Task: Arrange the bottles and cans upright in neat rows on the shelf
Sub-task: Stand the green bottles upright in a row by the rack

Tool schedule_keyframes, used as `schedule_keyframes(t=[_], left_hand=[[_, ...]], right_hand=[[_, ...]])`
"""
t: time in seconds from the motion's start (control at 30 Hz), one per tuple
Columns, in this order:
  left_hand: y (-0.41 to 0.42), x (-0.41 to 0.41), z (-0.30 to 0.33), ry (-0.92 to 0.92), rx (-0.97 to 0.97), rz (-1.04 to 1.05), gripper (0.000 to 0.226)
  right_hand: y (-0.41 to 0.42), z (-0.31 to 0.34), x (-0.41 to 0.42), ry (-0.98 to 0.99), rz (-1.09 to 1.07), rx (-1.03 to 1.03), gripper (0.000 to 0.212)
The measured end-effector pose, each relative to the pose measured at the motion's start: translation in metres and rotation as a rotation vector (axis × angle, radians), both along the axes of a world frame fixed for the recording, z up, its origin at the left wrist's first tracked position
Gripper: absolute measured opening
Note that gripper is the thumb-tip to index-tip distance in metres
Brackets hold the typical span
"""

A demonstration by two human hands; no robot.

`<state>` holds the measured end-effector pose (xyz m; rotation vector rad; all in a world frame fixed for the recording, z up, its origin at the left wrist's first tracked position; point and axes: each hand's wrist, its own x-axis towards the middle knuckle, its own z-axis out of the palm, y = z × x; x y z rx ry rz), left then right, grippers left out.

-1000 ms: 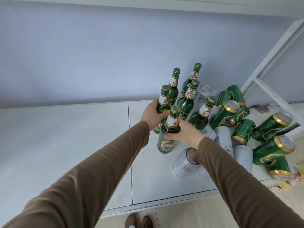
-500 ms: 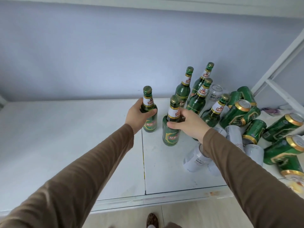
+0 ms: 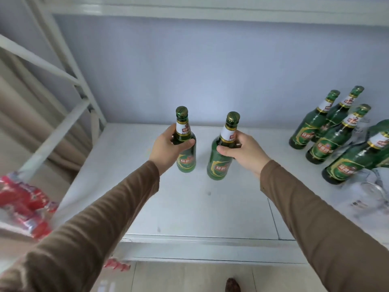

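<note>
I hold two green glass beer bottles upright over the white shelf (image 3: 189, 207), near its left half. My left hand (image 3: 166, 147) grips the left bottle (image 3: 186, 159) around its shoulder. My right hand (image 3: 242, 151) grips the right bottle (image 3: 219, 165) just below the neck label. The two bottles stand side by side, a small gap apart; whether their bases touch the shelf I cannot tell. Several more green bottles (image 3: 324, 131) stand clustered at the right edge of the view.
A white shelf frame post and diagonal braces (image 3: 69, 85) close off the left end. A blurred red package (image 3: 23, 205) lies outside the frame at lower left. A clear or white can-like object (image 3: 366, 197) lies at the right. The blue-grey back wall (image 3: 210, 70) is behind.
Both hands have carried their bottles leftward along the shelf, away from the cluster of bottles and cans. The view has swung left, so the cans are out of sight.
</note>
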<state>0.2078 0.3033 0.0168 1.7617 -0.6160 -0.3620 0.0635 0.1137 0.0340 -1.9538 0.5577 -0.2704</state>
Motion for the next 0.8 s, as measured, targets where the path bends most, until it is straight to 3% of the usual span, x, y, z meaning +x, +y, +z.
schedule_keyframes(t=[0.1,0.3,0.43,0.6,0.8], left_hand=[[0.044,0.029,0.002,-0.003,0.015,0.028,0.028],[0.098,0.085,0.001,0.018,0.028,0.126,0.029],[0.116,0.127,0.002,0.008,0.05,0.18,0.028],[0.135,0.182,-0.002,-0.014,0.112,0.251,0.036],[0.149,0.242,-0.013,0.0,0.16,0.292,0.037]], right_hand=[[0.04,-0.005,0.038,-0.021,0.018,0.038,0.033],[0.083,-0.008,0.112,-0.039,0.055,0.054,0.052],[0.095,-0.011,0.166,-0.055,0.101,0.052,0.054],[0.111,-0.017,0.23,-0.065,0.124,0.092,0.042],[0.134,-0.025,0.302,-0.04,0.123,0.096,0.055]])
